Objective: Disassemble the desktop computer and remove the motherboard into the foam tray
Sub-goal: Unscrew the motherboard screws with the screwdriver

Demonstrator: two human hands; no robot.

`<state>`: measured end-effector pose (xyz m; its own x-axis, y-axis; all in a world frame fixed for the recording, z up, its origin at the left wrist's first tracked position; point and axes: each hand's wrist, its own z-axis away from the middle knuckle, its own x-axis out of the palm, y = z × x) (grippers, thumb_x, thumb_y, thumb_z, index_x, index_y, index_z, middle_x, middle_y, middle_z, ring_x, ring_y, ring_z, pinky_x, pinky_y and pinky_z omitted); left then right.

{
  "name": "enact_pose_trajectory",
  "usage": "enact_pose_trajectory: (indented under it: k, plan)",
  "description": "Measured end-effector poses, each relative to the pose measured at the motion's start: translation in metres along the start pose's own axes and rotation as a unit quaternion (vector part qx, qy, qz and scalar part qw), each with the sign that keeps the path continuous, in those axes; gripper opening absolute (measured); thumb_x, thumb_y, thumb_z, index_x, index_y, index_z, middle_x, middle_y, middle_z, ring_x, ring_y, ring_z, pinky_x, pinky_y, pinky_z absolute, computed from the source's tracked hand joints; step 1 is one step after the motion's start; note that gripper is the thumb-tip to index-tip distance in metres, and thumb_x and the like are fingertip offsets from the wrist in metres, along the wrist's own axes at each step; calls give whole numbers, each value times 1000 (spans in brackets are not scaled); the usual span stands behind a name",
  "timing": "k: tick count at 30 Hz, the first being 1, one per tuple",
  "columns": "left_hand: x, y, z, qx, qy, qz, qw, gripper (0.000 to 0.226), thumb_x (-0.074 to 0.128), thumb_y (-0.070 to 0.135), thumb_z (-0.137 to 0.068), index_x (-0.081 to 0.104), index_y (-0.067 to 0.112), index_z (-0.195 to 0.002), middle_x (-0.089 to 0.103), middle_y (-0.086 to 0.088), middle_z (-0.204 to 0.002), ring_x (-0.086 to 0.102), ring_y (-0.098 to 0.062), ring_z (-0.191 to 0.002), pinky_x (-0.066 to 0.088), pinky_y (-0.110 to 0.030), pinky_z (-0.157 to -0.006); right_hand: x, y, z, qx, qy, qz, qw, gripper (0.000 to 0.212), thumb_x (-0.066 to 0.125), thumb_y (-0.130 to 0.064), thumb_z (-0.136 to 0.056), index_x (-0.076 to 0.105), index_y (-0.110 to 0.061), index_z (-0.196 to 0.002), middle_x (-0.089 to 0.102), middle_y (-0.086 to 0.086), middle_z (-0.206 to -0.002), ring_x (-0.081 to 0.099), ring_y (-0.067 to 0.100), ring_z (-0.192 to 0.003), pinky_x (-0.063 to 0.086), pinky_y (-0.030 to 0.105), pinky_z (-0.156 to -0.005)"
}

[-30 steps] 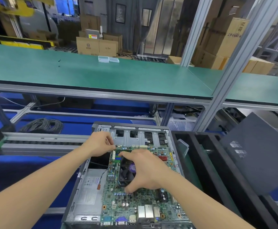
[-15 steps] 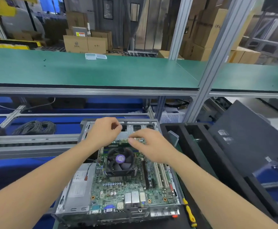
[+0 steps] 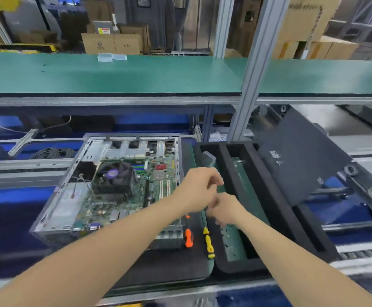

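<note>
Dark bench mat (image 3: 169, 269): your left hand (image 3: 199, 190) and right hand (image 3: 227, 210) meet over the black foam tray (image 3: 289, 227).
Your fingers curl, but they are blurred; I cannot tell what they grip.

Black mat (image 3: 165, 269) | left part: open computer case (image 3: 54, 231) | right edge: orange screwdriver (image 3: 188, 238), yellow screwdriver (image 3: 209, 244) | beside: foam tray (image 3: 275, 209)

We count one open computer case (image 3: 105, 149), one motherboard (image 3: 156, 185), one cooler fan (image 3: 114, 176), two screwdrivers, an orange screwdriver (image 3: 188, 238) and a yellow screwdriver (image 3: 209, 244), one foam tray (image 3: 240, 265), one dark panel (image 3: 302, 160), and two hands, the left hand (image 3: 197, 191) and the right hand (image 3: 227, 210).
</note>
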<state>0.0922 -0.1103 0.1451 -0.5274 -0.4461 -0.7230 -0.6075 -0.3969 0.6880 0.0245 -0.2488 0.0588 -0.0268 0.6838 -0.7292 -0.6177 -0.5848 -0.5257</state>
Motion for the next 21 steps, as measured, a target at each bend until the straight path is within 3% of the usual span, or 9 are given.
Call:
enact_pose_trajectory:
  k: [3, 5, 8, 10, 12, 14, 15, 19, 21]
  plan:
    - [46, 7, 5, -60, -42, 36, 997, 38, 44, 2, -101, 64, 20, -127, 62, -3, -130, 58, -17, -118, 45, -26, -95, 30, 30, 5, -6, -48, 56, 997, 26, 66, -33, -93, 66, -8, -98, 72, 6, -72, 67, 18, -53, 48, 22, -47]
    - [68, 2, 6, -126, -77, 38, 988, 42, 39, 3, -103, 54, 19, -139, 50, -8, -144, 55, -23, -123, 44, -28, -92, 48, 42, 7, -7, -43, 66, 997, 40, 67, -42, -94, 65, -7, -112, 74, 10, -90, 68, 23, -62, 50, 27, -50]
    - [89, -8, 13, -225, -111, 36, 967, 46, 39, 5, -103, 47, 20, -146, 44, -11, -150, 53, -28, -125, 48, -36, -93, 65, 48, 8, -29, -33, 133, 990, 48, 61, -50, -97, 62, -12, -126, 74, 8, -114, 73, 24, -94, 51, 30, -69]
    - [98, -14, 20, -255, -122, 26, 959, 48, 39, 6, -101, 46, 20, -147, 42, -12, -152, 49, -30, -130, 45, -37, -97, 69, 45, 12, -55, -42, 165, 984, 38, 63, -39, -98, 63, -15, -129, 71, 7, -122, 68, 26, -111, 50, 30, -78]
    - [104, -17, 26, -268, -126, 23, 955, 50, 39, 5, -100, 45, 19, -148, 41, -13, -154, 49, -30, -132, 44, -35, -95, 69, 42, 15, -35, -57, 143, 987, 23, 65, -18, -97, 66, -10, -119, 71, 10, -114, 70, 29, -103, 54, 31, -71]
    - [107, -18, 30, -268, -123, 10, 955, 52, 41, 3, -100, 44, 17, -149, 44, -14, -152, 50, -31, -131, 43, -34, -97, 66, 46, 15, 20, -35, 45, 998, 7, 60, -13, -94, 63, -7, -94, 68, 9, -90, 75, 28, -75, 60, 34, -54]
    - [107, -18, 31, -263, -118, 2, 957, 52, 41, 3, -100, 43, 17, -150, 45, -14, -151, 51, -31, -130, 42, -33, -97, 62, 47, 14, 37, -13, -9, 999, 10, 58, -16, -93, 59, -8, -88, 67, 9, -82, 74, 27, -65, 61, 36, -51]
    - [96, -10, 27, -203, -98, -8, 974, 51, 35, 0, -101, 47, 16, -148, 55, -18, -136, 58, -38, -117, 44, -32, -82, 44, 45, 12, 19, 20, -206, 978, 19, 55, -27, -95, 53, -8, -99, 72, 17, -89, 74, 27, -61, 64, 46, -54]
    - [85, -5, 19, -164, -79, -4, 983, 55, 34, -4, -98, 51, 17, -145, 58, -16, -135, 60, -31, -98, 42, -20, -68, 30, 39, 11, -13, 49, -258, 965, 17, 52, -28, -96, 53, -12, -100, 72, 16, -88, 73, 23, -55, 63, 44, -52]
